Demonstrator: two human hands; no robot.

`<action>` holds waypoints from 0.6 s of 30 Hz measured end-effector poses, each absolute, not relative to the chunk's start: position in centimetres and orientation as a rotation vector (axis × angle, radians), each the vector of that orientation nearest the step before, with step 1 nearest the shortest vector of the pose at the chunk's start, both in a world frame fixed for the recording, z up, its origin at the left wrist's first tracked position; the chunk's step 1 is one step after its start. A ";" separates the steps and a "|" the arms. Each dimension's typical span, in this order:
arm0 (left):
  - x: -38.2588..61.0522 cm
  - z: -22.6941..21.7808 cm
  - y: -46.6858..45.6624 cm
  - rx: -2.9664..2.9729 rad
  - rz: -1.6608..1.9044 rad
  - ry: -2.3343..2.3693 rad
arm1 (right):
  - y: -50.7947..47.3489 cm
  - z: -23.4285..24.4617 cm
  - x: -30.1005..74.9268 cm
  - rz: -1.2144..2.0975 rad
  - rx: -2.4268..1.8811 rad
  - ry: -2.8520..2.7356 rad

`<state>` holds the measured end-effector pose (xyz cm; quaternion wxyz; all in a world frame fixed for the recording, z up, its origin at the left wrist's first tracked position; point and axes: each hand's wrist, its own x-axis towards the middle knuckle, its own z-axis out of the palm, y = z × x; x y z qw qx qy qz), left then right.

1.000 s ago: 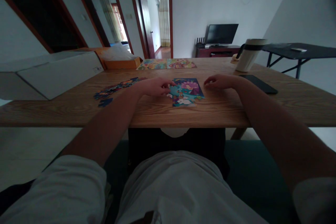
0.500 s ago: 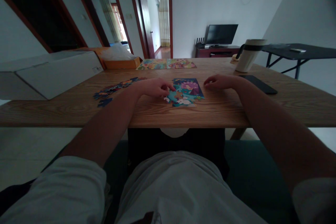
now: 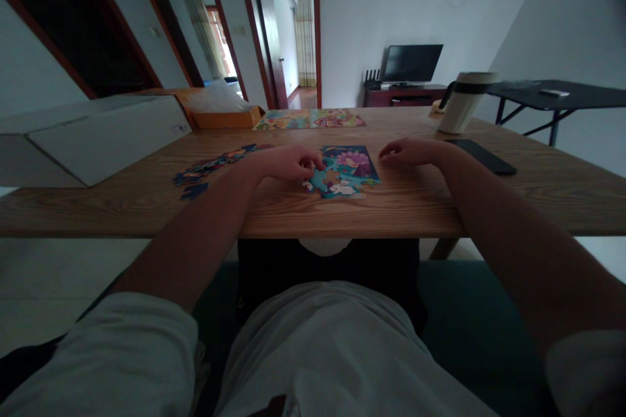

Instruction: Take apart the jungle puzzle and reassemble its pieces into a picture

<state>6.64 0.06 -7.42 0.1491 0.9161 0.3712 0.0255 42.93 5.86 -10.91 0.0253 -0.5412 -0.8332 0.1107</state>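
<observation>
A partly assembled jigsaw puzzle (image 3: 349,169), teal, purple and dark blue with a white animal, lies flat on the wooden table in front of me. At its left edge, my left hand (image 3: 293,163) has its fingers curled down on a teal puzzle piece (image 3: 317,178), partly hidden by the fingers. My right hand (image 3: 405,151) rests on the tabletop just right of the puzzle, its fingers loosely bent and holding nothing that I can see. Loose puzzle pieces (image 3: 215,161) lie in a heap left of my left hand, partly behind the forearm.
Beyond the puzzle lie colourful printed sheets (image 3: 310,119). A white box (image 3: 112,130) and an orange box (image 3: 225,118) with clear plastic occupy the left side. Over on the right are a dark flat tablet-like object (image 3: 482,156) and a pale tumbler (image 3: 464,104). The table's front edge (image 3: 332,234) is near my body.
My left hand has shifted very slightly left at the puzzle's edge, its fingers still curled. My right hand stays in place.
</observation>
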 end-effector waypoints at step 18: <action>13.2 -10.5 -2.6 2.550 0.470 0.873 | 5.7 -10.9 42.4 0.365 -1.673 -2.536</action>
